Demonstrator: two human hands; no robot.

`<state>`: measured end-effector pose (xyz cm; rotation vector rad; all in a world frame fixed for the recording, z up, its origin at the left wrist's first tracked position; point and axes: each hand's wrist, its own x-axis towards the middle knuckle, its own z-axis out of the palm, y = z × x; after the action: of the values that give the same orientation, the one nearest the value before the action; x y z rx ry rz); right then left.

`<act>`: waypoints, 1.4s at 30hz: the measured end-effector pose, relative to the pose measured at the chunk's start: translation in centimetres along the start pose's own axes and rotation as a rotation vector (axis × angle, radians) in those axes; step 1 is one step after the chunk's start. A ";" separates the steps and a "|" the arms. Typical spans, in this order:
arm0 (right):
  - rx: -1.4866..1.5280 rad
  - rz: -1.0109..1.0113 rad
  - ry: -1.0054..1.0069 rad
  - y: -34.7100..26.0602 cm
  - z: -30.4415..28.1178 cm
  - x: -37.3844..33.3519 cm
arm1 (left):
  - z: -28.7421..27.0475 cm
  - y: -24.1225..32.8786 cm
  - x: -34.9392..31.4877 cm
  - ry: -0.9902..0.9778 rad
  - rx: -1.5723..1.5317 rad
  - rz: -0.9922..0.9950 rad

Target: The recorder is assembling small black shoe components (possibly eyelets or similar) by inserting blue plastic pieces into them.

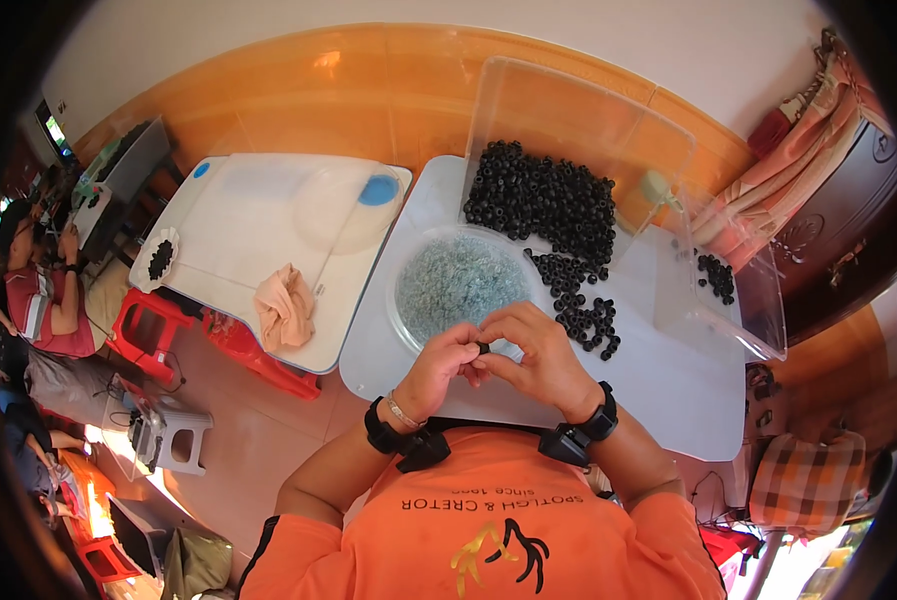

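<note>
My left hand point(440, 368) and my right hand point(540, 360) meet just in front of my chest, over the near edge of a pale table. Between their fingertips is a small black part point(483, 348), pinched from both sides; the fingers cover most of it. Right beyond the hands stands a round clear bowl point(389, 303), filled with small glassy, pale blue-green pieces point(458, 280). Loose black ring-shaped parts point(588, 325) are scattered to the right of the bowl. They trail from a big heap of the same parts point(538, 200) at the back.
A large clear plastic bin point(583, 105) stands around the heap; another point(758, 315) at the right has several black parts by it. On the second white table point(238, 220) lie a crumpled pink cloth point(285, 308) and a small dish. Red stools point(148, 325) and another person point(53, 290) are at left.
</note>
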<state>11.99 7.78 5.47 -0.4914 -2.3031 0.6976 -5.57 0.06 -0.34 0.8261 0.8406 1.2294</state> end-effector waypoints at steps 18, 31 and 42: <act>-0.326 0.263 -0.098 5.1 1.4 0.1 | -2.0 0.1 -1.3 0.228 -0.151 0.098; 0.622 0.646 -0.014 3.8 0.5 0.2 | 0.6 0.5 2.5 -0.003 0.599 0.313; 0.334 0.512 0.120 1.7 -0.5 -0.9 | 0.4 0.1 1.9 0.024 0.077 0.013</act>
<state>13.21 8.84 4.31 -0.9451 -1.9024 1.2346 -4.98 1.96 -0.19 0.8809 0.9080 1.2270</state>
